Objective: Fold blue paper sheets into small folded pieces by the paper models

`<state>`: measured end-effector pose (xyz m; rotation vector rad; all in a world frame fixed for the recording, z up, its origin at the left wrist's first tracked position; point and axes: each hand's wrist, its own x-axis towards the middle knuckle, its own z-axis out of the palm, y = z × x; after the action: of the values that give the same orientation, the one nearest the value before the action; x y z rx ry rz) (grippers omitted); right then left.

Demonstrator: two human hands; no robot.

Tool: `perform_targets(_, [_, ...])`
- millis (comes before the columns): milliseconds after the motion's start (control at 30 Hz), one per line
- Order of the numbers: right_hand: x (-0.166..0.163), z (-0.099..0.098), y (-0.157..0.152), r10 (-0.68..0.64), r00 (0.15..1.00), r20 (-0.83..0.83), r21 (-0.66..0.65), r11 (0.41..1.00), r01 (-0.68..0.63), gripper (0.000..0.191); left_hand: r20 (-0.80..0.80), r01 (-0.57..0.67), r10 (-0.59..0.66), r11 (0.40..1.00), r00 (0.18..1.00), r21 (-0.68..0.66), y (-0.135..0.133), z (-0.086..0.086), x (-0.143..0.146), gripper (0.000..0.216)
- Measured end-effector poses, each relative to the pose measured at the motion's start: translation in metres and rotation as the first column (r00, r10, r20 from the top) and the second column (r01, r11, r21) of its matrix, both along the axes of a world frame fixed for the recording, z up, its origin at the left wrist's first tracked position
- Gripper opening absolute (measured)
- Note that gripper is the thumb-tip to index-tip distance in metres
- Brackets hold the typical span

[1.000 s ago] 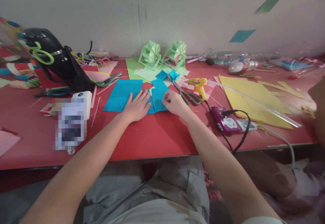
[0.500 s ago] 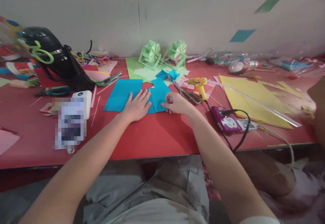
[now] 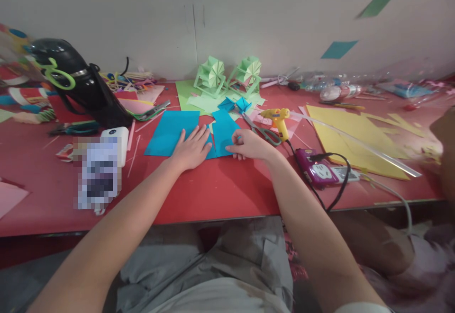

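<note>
My left hand (image 3: 192,149) lies flat, fingers spread, pinning the blue paper sheet (image 3: 170,132) left of the scissors (image 3: 261,130). My right hand (image 3: 250,145) pinches the smaller blue piece (image 3: 223,130); I should press evenly for a crisp crease.

2 green paper models (image 3: 227,76), scissors (image 3: 261,130), a yellow glue gun (image 3: 279,120), a purple power strip (image 3: 318,170).

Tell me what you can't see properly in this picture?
Head view:
- Blue paper: the part under the left hand is hidden.
- Right hand: its curled fingertips hide what they pinch.
- Thing beside the white box: blurred into squares.
- Person at the right edge: cut off.
</note>
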<state>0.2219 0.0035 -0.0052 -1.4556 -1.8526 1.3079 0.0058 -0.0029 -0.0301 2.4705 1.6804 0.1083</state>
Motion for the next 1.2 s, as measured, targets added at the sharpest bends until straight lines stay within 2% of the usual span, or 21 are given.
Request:
perform_targets(267, [0.007, 0.002, 0.001, 0.011, 0.998, 0.056, -0.024, 1.0, -0.01, 0.032, 0.01, 0.005, -0.005, 1.0, 1.0, -0.006, 0.0, 0.0, 0.0, 0.061])
perform_targets(400, [0.008, -0.004, 0.007, -0.085, 0.996, -0.009, 0.139, 0.987, 0.085, 0.023, 0.043, 0.012, -0.012, 1.0, 0.999, 0.003, 0.001, -0.001, -0.001, 0.062])
perform_targets(500, [0.006, -0.011, 0.013, -0.254, 0.966, -0.039, 0.346, 0.904, 0.252, 0.015, 0.068, 0.032, -0.031, 0.999, 0.997, -0.004, 0.0, 0.002, -0.002, 0.068])
perform_targets(600, [0.007, -0.017, 0.018, -0.381, 0.924, -0.037, 0.567, 0.753, 0.333, 0.02, 0.089, 0.043, -0.041, 0.999, 0.995, -0.013, -0.001, 0.005, -0.002, 0.074])
perform_targets(667, [0.007, -0.019, 0.019, -0.421, 0.902, -0.093, 0.659, 0.654, 0.373, 0.028, 0.107, 0.042, -0.041, 0.999, 0.993, -0.01, 0.0, 0.006, -0.002, 0.071])
perform_targets(733, [0.007, -0.018, 0.019, -0.422, 0.893, -0.152, 0.688, 0.604, 0.403, 0.032, 0.132, 0.042, -0.042, 0.999, 0.99, 0.003, 0.001, 0.005, -0.002, 0.066])
perform_targets(767, [0.005, -0.018, 0.018, -0.413, 0.895, -0.171, 0.682, 0.606, 0.41, 0.03, 0.146, 0.04, -0.042, 0.999, 0.988, 0.012, 0.001, 0.004, -0.003, 0.063])
perform_targets(833, [0.0, -0.015, 0.015, -0.37, 0.91, -0.189, 0.63, 0.665, 0.401, 0.023, 0.184, 0.029, -0.036, 0.999, 0.982, 0.039, 0.001, 0.004, -0.003, 0.058])
perform_targets(933, [-0.012, -0.012, 0.007, -0.197, 0.96, -0.199, 0.46, 0.846, 0.269, 0.019, 0.27, -0.006, -0.016, 0.997, 0.963, 0.083, 0.0, 0.007, -0.002, 0.051])
perform_targets(1000, [-0.021, -0.009, 0.001, -0.015, 0.968, -0.25, 0.314, 0.945, 0.096, 0.034, 0.356, -0.017, -0.023, 0.994, 0.934, 0.107, -0.001, 0.01, -0.001, 0.05])
perform_targets(1033, [-0.025, -0.009, -0.002, 0.074, 0.96, -0.27, 0.247, 0.969, -0.005, 0.044, 0.41, -0.016, -0.033, 0.993, 0.912, 0.115, -0.001, 0.011, 0.0, 0.051])
perform_targets(1100, [-0.031, -0.007, -0.005, 0.165, 0.934, -0.318, 0.184, 0.977, -0.109, 0.054, 0.523, 0.003, -0.071, 0.991, 0.849, 0.131, -0.002, 0.012, 0.003, 0.055])
perform_targets(1200, [-0.034, -0.008, -0.006, 0.16, 0.92, -0.358, 0.173, 0.98, -0.103, 0.056, 0.636, 0.04, -0.126, 0.988, 0.761, 0.148, -0.002, 0.011, 0.005, 0.057])
